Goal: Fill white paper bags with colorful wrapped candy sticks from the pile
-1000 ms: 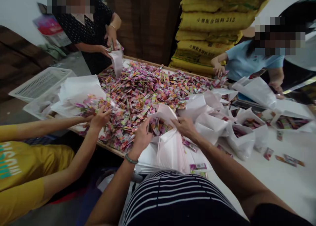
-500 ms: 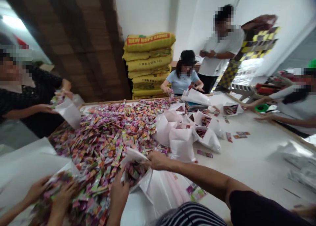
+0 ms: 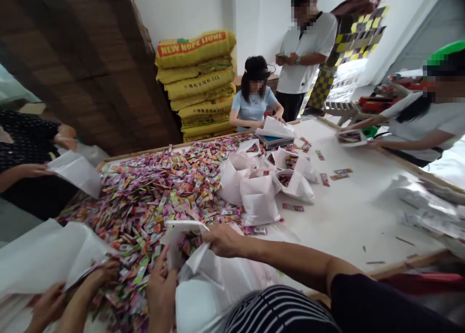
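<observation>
My right hand (image 3: pixel 223 241) pinches the rim of a white plastic bag (image 3: pixel 214 265), at its upper right edge. On the bag's other side, my left hand (image 3: pixel 162 284) holds the near left edge, thumb and fingers along the plastic. The mouth stands open between both hands, and small colourful packets (image 3: pixel 189 243) show inside. A broad pile of the same packets (image 3: pixel 156 187) spreads over the table just beyond and to the left. White plastic (image 3: pixel 254 270) lies under and beside my right forearm.
Several filled white bags (image 3: pixel 259 192) stand mid-table, with loose packets (image 3: pixel 292 207) scattered near them. A co-worker's hands (image 3: pixel 90 284) work at another bag (image 3: pixel 54 255) on my left. Other people hold bags around the table. Stacked yellow sacks (image 3: pixel 198 86) stand behind.
The view has shifted right and down. My hands keep hold of the bag, whose rim has moved slightly left. The far-right person's bag has moved closer to that person.
</observation>
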Available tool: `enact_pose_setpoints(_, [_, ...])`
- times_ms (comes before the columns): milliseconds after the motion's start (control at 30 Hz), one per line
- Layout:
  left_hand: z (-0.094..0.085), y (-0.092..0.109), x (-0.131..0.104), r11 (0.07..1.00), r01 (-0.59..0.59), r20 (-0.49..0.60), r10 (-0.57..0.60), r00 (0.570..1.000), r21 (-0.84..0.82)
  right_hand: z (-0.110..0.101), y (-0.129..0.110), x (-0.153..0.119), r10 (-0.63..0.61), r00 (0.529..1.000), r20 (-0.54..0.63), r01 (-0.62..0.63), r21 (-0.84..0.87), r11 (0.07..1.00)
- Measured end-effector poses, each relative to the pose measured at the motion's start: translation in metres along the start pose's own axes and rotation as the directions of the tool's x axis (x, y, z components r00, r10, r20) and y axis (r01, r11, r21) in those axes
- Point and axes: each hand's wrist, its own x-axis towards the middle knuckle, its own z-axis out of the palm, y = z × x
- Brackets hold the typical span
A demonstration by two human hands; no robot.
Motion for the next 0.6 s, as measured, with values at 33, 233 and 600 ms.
enact_pose_setpoints(33, [-0.001, 0.001, 0.000, 0.999, 0.024, 0.024, -0.023, 0.999, -0.034, 0.000, -0.002, 0.000, -0.024, 0.999, -0.034, 0.024, -0.003, 1.000])
enact_pose_setpoints(233, [0.001, -0.006, -0.011, 0.983, 0.139, 0.059, -0.133, 0.989, -0.119, 0.004, -0.004, -0.016, -0.028, 0.999, 0.041, 0.028, 0.011, 1.000])
enact_pose_setpoints(600, [0.045, -0.041, -0.062, 1.000, 0.000, -0.035, 0.001, 0.999, 0.028, 0.020, -0.012, -0.026, -0.052, 0.991, -0.122, 0.080, 0.232, 0.970])
